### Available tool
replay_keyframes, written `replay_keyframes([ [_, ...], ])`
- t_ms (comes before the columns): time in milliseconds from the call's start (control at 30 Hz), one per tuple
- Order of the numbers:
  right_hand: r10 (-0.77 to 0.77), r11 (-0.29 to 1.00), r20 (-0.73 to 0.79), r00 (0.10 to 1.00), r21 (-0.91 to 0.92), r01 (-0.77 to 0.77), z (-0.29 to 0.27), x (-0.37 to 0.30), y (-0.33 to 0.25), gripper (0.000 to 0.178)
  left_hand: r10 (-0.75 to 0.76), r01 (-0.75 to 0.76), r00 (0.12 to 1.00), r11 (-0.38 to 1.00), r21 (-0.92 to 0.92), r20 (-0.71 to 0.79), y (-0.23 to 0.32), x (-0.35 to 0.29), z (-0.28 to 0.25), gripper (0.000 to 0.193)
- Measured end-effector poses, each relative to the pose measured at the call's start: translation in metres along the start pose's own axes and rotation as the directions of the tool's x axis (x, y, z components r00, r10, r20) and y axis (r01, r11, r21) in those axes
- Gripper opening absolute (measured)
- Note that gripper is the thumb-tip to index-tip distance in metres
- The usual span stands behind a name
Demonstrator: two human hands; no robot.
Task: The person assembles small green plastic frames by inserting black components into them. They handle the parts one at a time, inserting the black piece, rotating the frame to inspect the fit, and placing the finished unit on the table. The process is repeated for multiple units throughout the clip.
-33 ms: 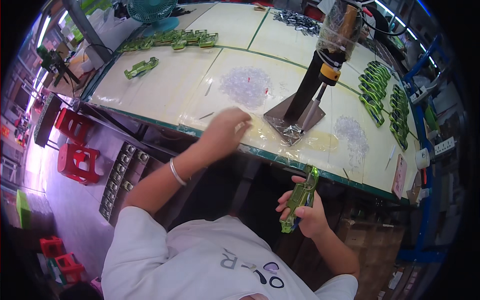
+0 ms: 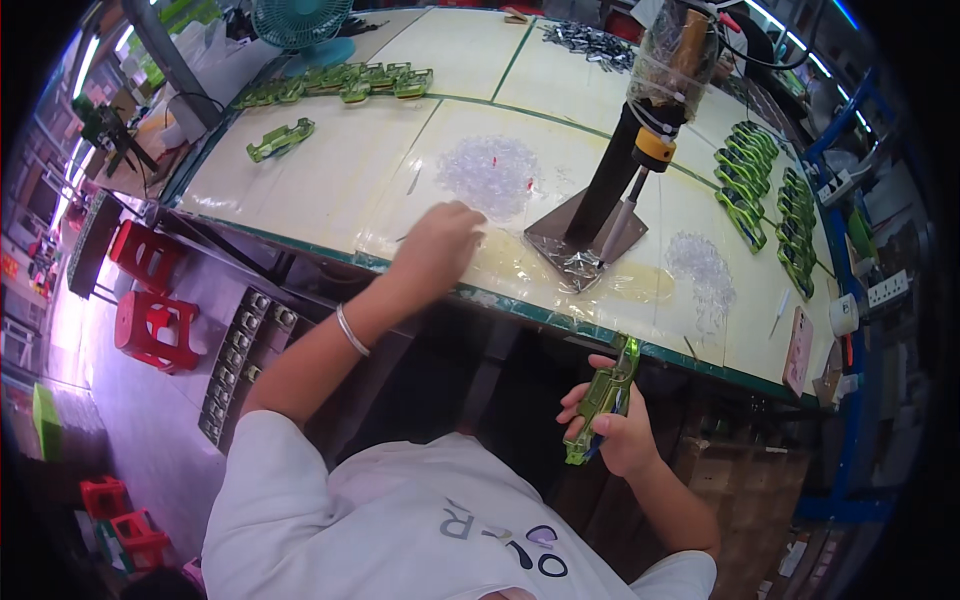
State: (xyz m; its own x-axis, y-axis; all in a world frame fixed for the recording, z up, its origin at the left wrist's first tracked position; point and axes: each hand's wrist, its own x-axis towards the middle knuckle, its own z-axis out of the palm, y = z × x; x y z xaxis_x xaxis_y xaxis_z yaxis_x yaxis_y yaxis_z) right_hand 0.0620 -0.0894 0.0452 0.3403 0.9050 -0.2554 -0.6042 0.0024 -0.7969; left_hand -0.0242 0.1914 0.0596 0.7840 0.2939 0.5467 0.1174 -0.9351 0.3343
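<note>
Hands: our right hand (image 2: 622, 432) is clenched round a green toy car body (image 2: 602, 400), held below the table (image 2: 330, 170) edge. Left hand (image 2: 440, 240) rests on the tabletop beside a clear parts pile (image 2: 490, 175); can't tell its grip.

Left hand (image 2: 440, 243) rests on the desk (image 2: 330, 170) beside a heap of clear plastic bits (image 2: 490, 175); right hand (image 2: 615, 430) grips a green toy car shell (image 2: 603, 398) below the desk edge
</note>
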Motion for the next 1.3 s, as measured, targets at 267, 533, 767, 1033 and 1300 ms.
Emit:
replay_keyframes([
  [267,-0.081,0.996,-0.087,0.993,0.017,0.083,-0.024,-0.010,0.005,0.069,0.062,-0.180,0.955,0.899,0.399,0.291,-0.035,0.014,0.023,0.006],
  [533,-0.041,0.998,-0.114,0.993,0.052,0.047,-0.039,-0.015,0.012,0.071,-0.185,0.150,0.958,0.974,0.171,0.218,-0.030,0.026,0.017,0.004],
  [767,-0.022,0.999,-0.094,0.995,0.047,0.027,-0.043,-0.011,0.012,0.068,-0.471,0.546,0.838,0.712,-0.442,0.276,-0.026,0.012,0.008,0.010],
  [1033,-0.140,0.979,-0.103,0.985,-0.163,0.122,-0.046,-0.012,0.009,0.072,-0.481,0.661,0.738,0.380,-0.647,0.473,0.008,-0.008,-0.003,0.012],
  [1300,-0.295,0.747,-0.036,0.955,-0.632,0.207,-0.037,-0.019,0.004,0.077,-0.162,0.603,0.797,0.151,-0.784,0.582,0.091,-0.037,-0.011,0.016],
])
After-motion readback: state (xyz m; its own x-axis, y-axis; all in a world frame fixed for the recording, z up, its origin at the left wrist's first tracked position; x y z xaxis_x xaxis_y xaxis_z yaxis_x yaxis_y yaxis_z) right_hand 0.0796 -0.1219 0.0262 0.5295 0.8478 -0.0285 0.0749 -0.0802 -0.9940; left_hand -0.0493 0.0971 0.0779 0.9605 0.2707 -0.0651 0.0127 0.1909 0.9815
